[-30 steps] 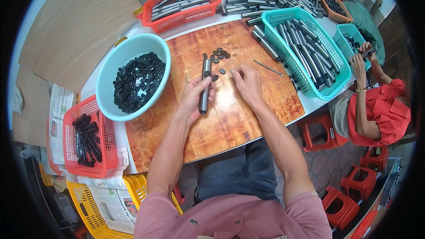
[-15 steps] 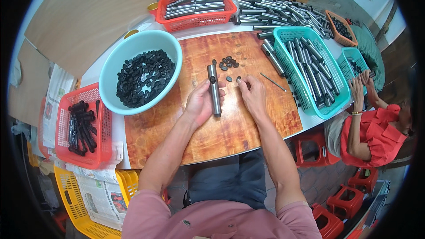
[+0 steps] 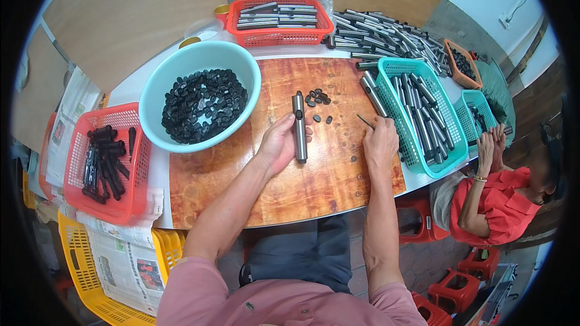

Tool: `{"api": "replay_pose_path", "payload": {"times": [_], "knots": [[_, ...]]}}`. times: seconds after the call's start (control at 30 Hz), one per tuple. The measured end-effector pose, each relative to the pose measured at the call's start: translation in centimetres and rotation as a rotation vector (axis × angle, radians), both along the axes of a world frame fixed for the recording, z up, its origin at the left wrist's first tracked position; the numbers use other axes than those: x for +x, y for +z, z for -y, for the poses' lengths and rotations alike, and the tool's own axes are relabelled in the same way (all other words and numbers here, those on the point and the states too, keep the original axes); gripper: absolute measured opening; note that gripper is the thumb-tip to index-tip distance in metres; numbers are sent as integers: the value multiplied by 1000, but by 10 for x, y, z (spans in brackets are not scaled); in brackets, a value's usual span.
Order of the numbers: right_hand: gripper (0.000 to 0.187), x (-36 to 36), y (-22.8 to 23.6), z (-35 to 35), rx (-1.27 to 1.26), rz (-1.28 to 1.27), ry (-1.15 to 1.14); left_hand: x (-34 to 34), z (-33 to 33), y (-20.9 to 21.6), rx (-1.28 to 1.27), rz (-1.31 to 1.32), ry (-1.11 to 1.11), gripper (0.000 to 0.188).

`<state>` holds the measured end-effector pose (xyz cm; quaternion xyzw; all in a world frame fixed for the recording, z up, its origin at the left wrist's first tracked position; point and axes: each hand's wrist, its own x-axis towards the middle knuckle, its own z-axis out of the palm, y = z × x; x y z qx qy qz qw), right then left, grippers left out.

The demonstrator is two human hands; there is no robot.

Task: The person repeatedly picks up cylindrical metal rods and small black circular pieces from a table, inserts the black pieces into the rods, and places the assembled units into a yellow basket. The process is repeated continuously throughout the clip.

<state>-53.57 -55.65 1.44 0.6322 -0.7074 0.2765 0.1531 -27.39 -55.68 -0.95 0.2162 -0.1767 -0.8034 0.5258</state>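
Observation:
My left hand (image 3: pixel 280 145) is closed around a shiny metal tube (image 3: pixel 299 136) with dark ends and a dark round spot near its upper end. The tube is held nearly upright in the picture, above the wooden board (image 3: pixel 326 187). At the right of the board, my right hand (image 3: pixel 380 142) is closed on a thin metal rod (image 3: pixel 364 120); its tip pokes out beyond the fingers and the hand hides the remainder. Between the hands lie a small cluster of black oval pieces (image 3: pixel 316 98) and a separate black oval piece (image 3: pixel 328 119).
A light-blue basin (image 3: pixel 148 108) of black pieces stands left. Red baskets (image 3: pixel 142 169) hold black handles and metal tubes. A teal basket (image 3: pixel 423 166) of tubes is at right, with a tube pile (image 3: pixel 386 36) behind. A person in red (image 3: pixel 495 205) works at far right.
My right hand has moved right, away from a black oval piece that now lies uncovered, and has taken hold of the thin rod. My left hand still holds the tube.

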Motion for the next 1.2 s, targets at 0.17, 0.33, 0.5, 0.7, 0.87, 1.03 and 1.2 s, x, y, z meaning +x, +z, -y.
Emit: {"api": "replay_pose_path", "payload": {"times": [0.17, 0.33, 0.5, 0.7, 0.87, 1.03, 1.2], "knots": [[6, -18, 1, -2, 172, -56, 12, -1, 0, 3, -2, -10, -19, 29], [5, -17, -4, 1, 189, -93, 28, -2, -1, 4, -8, -7, -10, 29], [3, -12, -9, -3, 137, -122, 57, -3, -3, 7, -12, -5, 5, 29], [9, -2, -1, -5, 193, 65, 85, -1, -5, 8, -40, -6, -18, 29], [17, -1, 11, -7, 369, 944, 315, -4, -4, 6, -47, -28, -38, 30], [19, 29, 27, -12, 475, 1662, 489, -3, -4, 4, -30, -23, -59, 31], [21, 49, 26, -10, 436, 1891, 559, -4, -5, 7, -47, 16, -89, 32]]}}
